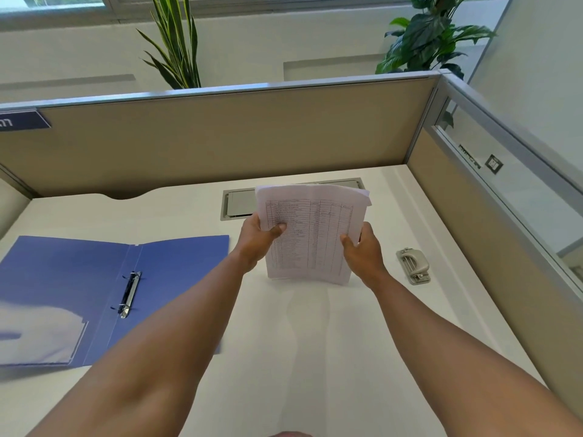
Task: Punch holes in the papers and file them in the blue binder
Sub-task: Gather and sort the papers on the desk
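I hold a stack of printed papers upright, its bottom edge standing on the white desk. My left hand grips the stack's left edge, thumb across the front. My right hand grips the right edge the same way. The blue binder lies open flat on the desk to the left, its metal ring mechanism in the middle fold. A grey hole punch sits on the desk to the right of my right hand, apart from it.
Beige cubicle partitions wall the desk at the back and right. A grey cable hatch is set into the desk behind the papers. Green plants stand beyond the partition.
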Demonstrator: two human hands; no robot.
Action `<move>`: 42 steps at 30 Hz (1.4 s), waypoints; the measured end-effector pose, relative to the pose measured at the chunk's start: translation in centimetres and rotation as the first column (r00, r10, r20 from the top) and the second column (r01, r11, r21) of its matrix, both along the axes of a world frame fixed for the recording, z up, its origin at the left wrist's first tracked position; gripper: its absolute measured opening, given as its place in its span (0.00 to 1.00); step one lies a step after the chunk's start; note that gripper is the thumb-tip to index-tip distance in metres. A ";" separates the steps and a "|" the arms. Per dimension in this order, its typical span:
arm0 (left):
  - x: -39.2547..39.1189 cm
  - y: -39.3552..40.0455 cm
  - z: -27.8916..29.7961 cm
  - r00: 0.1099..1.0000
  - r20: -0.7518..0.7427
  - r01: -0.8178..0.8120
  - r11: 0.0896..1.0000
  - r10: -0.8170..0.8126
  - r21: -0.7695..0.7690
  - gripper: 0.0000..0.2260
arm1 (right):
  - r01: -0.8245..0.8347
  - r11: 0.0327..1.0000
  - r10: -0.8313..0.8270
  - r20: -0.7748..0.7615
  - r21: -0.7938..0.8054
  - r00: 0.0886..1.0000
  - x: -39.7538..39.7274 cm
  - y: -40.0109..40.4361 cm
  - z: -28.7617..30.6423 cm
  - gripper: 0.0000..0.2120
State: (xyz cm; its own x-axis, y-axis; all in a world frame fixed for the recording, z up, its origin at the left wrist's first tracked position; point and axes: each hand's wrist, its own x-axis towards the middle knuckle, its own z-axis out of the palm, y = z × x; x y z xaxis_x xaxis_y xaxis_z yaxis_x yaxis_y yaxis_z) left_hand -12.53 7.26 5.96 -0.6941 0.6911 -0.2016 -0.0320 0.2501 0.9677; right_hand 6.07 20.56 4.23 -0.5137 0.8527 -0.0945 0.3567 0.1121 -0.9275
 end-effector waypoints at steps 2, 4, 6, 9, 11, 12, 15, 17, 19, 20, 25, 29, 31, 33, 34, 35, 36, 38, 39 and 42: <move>0.1 -0.2 -0.3 1.000 0.005 0.014 0.999 -0.014 -0.033 0.16 | -0.015 1.000 0.015 0.025 -0.003 1.000 0.1 -0.1 -0.1 0.13; 0.2 -0.5 -0.7 0.999 0.029 0.045 0.997 -0.043 -0.069 0.17 | -0.043 0.999 0.043 0.076 -0.003 0.996 0.3 -0.2 -0.4 0.13; 0.5 -0.9 -1.0 0.996 0.047 0.081 0.992 -0.076 -0.099 0.17 | -0.069 0.998 0.068 0.131 0.006 0.989 0.6 -0.3 -0.6 0.14; 0.7 -1.3 -1.1 0.995 0.053 0.093 0.988 -0.087 -0.123 0.17 | -0.082 0.997 0.081 0.147 0.006 0.986 1.0 -0.6 -0.6 0.13; 0.7 -1.6 -1.0 0.996 0.042 0.085 0.988 -0.080 -0.126 0.17 | -0.080 0.997 0.081 0.125 -0.008 0.989 1.4 -0.7 -0.3 0.13; 0.6 -1.7 -0.9 0.996 0.039 0.085 0.989 -0.080 -0.124 0.16 | -0.079 0.997 0.080 0.109 -0.019 0.991 1.6 -0.7 -0.1 0.13; 0.6 -2.1 -0.4 0.995 0.034 0.100 0.990 -0.097 -0.104 0.15 | -0.065 0.997 0.068 0.062 -0.048 0.996 2.1 -1.1 0.5 0.10; 0.6 -2.3 0.0 0.994 0.035 0.108 0.990 -0.106 -0.088 0.15 | -0.047 0.997 0.049 0.037 -0.068 0.998 2.3 -1.5 0.9 0.08; 0.7 -2.4 0.3 0.993 0.039 0.117 0.990 -0.114 -0.076 0.14 | -0.028 0.995 0.030 0.015 -0.094 0.999 2.5 -1.9 1.2 0.08; 0.7 -2.5 0.4 0.992 0.042 0.121 0.990 -0.118 -0.072 0.14 | -0.017 0.993 0.017 0.000 -0.114 1.000 2.6 -2.1 1.3 0.07; 0.6 -3.9 0.3 0.992 0.107 0.069 0.996 -0.063 -0.055 0.15 | 0.078 0.974 -0.085 -0.024 -0.214 0.996 3.5 -3.0 1.3 0.05; 1.0 -5.8 -0.1 0.982 0.179 0.081 0.994 -0.067 -0.069 0.15 | 0.171 0.934 -0.191 -0.033 -0.315 0.981 4.4 -3.6 0.8 0.05; 1.2 -6.7 -0.4 0.975 0.212 0.084 0.993 -0.066 -0.077 0.16 | 0.219 0.910 -0.249 -0.041 -0.351 0.968 4.6 -4.0 0.7 0.05; 1.3 -7.5 -0.7 0.967 0.253 0.062 0.995 -0.041 -0.075 0.17 | 0.269 0.885 -0.307 -0.044 -0.381 0.951 4.7 -4.5 0.5 0.04; 1.4 -7.9 -0.8 0.959 0.280 0.047 0.997 -0.028 -0.062 0.18 | 0.289 0.872 -0.332 -0.043 -0.396 0.942 4.7 -4.8 0.5 0.04; 1.4 -8.2 -1.0 0.950 0.311 0.027 0.999 -0.011 -0.046 0.19 | 0.304 0.861 -0.351 -0.044 -0.407 0.935 4.7 -5.1 0.4 0.04; 1.5 -8.5 -1.1 0.939 0.343 0.003 1.000 0.007 -0.029 0.20 | 0.315 0.852 -0.366 -0.045 -0.418 0.929 4.6 -5.5 0.4 0.04; 1.6 -9.1 -1.3 0.912 0.407 -0.058 0.998 0.050 0.007 0.21 | 0.330 0.829 -0.398 -0.063 -0.452 0.915 4.4 -6.1 0.4 0.05; 1.7 -9.3 -1.3 0.894 0.442 -0.094 0.995 0.073 0.024 0.21 | 0.331 0.816 -0.413 -0.078 -0.473 0.907 4.3 -6.5 0.4 0.05; 2.1 -9.7 -1.5 0.840 0.527 -0.188 0.980 0.127 0.063 0.21 | 0.337 0.783 -0.453 -0.108 -0.522 0.885 3.9 -7.4 0.6 0.07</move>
State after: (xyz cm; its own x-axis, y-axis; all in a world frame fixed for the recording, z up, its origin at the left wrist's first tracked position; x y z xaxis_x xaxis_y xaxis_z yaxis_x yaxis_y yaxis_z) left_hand -10.44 -2.49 4.42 -0.6105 0.6201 -0.4928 -0.5661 0.0936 0.8190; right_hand 9.94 13.17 4.88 -0.1978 0.8604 -0.4697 0.0554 -0.4686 -0.8817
